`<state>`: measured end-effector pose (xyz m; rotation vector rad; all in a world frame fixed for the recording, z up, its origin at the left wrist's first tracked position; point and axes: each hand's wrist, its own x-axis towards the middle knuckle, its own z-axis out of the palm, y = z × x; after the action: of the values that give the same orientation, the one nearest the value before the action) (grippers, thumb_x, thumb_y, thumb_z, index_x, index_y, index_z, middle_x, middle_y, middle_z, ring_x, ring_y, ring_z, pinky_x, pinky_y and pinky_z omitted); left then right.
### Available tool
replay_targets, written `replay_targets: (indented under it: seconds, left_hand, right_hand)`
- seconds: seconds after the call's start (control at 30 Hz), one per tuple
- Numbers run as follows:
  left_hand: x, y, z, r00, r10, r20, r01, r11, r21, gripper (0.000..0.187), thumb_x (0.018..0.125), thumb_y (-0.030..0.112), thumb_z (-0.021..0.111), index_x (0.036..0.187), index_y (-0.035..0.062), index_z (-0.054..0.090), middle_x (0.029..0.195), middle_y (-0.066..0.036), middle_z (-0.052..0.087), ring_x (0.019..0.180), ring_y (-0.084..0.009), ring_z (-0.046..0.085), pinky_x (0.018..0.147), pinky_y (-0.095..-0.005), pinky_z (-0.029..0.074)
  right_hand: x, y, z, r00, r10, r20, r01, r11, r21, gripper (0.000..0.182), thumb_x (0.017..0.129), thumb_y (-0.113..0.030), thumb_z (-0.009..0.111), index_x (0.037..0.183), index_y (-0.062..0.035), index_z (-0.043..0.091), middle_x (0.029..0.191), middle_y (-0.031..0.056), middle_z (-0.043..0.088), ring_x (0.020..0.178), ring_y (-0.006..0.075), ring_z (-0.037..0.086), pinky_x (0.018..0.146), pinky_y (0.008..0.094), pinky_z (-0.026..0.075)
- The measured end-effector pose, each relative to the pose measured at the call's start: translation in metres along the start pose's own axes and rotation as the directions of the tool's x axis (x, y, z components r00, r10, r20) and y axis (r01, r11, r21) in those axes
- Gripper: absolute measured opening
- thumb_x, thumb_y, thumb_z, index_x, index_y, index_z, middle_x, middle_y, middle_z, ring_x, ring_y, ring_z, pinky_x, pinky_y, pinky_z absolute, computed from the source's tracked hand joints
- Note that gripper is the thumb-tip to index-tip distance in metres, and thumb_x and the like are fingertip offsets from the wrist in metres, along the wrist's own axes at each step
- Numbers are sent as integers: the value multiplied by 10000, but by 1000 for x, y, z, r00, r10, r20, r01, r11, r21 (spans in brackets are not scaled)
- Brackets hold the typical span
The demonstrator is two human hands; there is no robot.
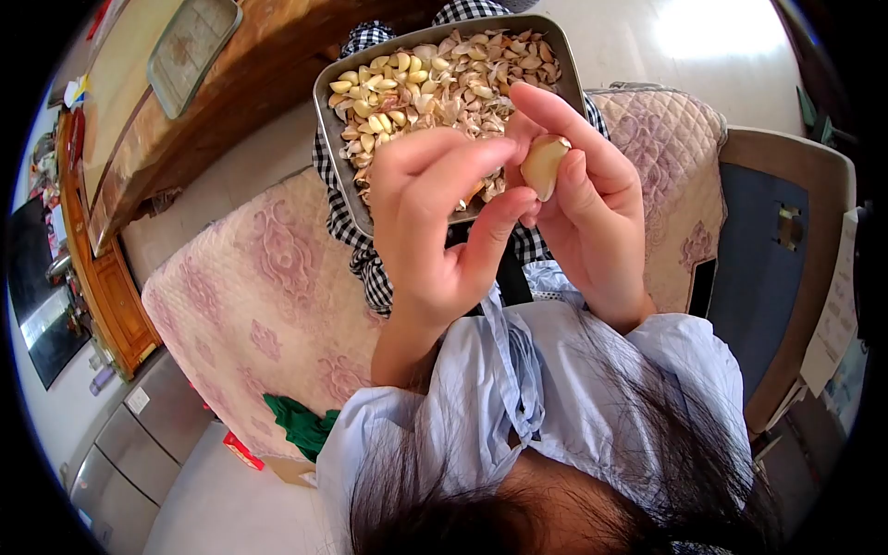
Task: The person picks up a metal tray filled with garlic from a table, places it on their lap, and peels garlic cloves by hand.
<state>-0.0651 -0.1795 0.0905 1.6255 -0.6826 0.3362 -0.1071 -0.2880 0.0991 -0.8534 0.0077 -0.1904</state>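
My right hand (592, 199) pinches a pale garlic clove (543, 167) between thumb and fingers, raised above the near right part of a metal tray. Close against the clove's left side is my left hand (430, 217), its fingers curved and the thumb and index fingertips apart, with nothing visible held between them. Whether the left fingertips press on the clove is hard to make out. Beneath both hands the rectangular tray (324, 120) rests on my lap. Peeled garlic cloves (379, 88) lie at its left, and unpeeled cloves with loose papery skins (527, 60) cover the rest.
A quilted, patterned cover (250, 268) spreads over the seat on both sides of me. At the upper left stands a wooden table (129, 139) with a flat grey tray (190, 55) on it. Green cloth (301, 424) lies at the seat's edge. A blue-grey panel (758, 259) is at the right.
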Motion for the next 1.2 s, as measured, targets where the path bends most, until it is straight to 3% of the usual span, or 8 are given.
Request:
replay_targets:
  seconds: [0.07,0.23,0.4,0.63,0.77,0.83,1.07,1.2]
  left_hand:
    - [1,5,-2,1000,11,11,-11,999,41,319,668,70,699,965,67,581,844,-73,517,727,-182,488,618,-261,401]
    - [2,11,-1,995,100,2,-100,991,87,359,631,47,717,966,71,589,802,-46,500,699,-167,466,592,-258,382]
    - [3,11,-3,981,189,37,-193,963,186,332,595,22,717,906,76,617,795,-12,520,679,-160,458,578,-250,370]
    - [4,9,-2,976,215,11,-214,963,166,265,601,13,708,842,67,614,779,-26,539,679,-178,471,586,-260,382]
    - [5,8,-6,977,198,85,-210,962,176,213,640,35,686,827,46,585,776,-38,554,679,-193,486,599,-278,394]
    - [5,9,-6,974,204,104,-220,959,181,200,654,50,678,825,40,574,778,-41,557,678,-197,489,603,-285,397]
    - [4,11,-9,983,142,119,-156,981,119,137,690,50,641,792,37,550,754,-57,545,682,-214,498,621,-302,407]
    - [2,10,-12,988,119,95,-127,988,88,113,694,19,624,776,26,546,748,-71,538,683,-230,503,628,-308,413]
  right_hand:
    - [0,0,0,999,-33,4,33,997,-72,347,893,-156,448,1186,29,449,890,42,513,732,83,479,658,203,409]
    - [-4,2,-2,1000,1,-9,-1,996,89,270,861,-121,505,1076,42,501,1017,99,562,922,131,538,813,259,437]
    - [-4,2,-5,1000,-4,15,3,999,43,248,861,-108,505,1053,49,505,1045,116,557,933,140,544,807,259,444]
    - [-3,-1,-3,997,-51,57,56,994,-96,231,858,-81,500,1048,52,507,995,113,567,903,142,552,793,260,455]
    - [-4,0,-3,999,-33,27,35,996,-77,219,854,-79,506,1034,46,505,965,114,570,892,142,554,780,256,460]
    - [-3,2,-3,998,-54,-19,55,998,34,204,850,-77,510,1018,39,500,942,116,573,886,143,557,774,253,462]
    - [-1,3,-4,996,-77,-49,78,997,27,208,857,-97,504,1022,29,495,934,122,579,866,137,553,746,253,460]
    - [2,2,-10,978,-153,-141,156,988,9,220,872,-120,481,1037,26,493,937,129,579,836,138,550,728,260,447]
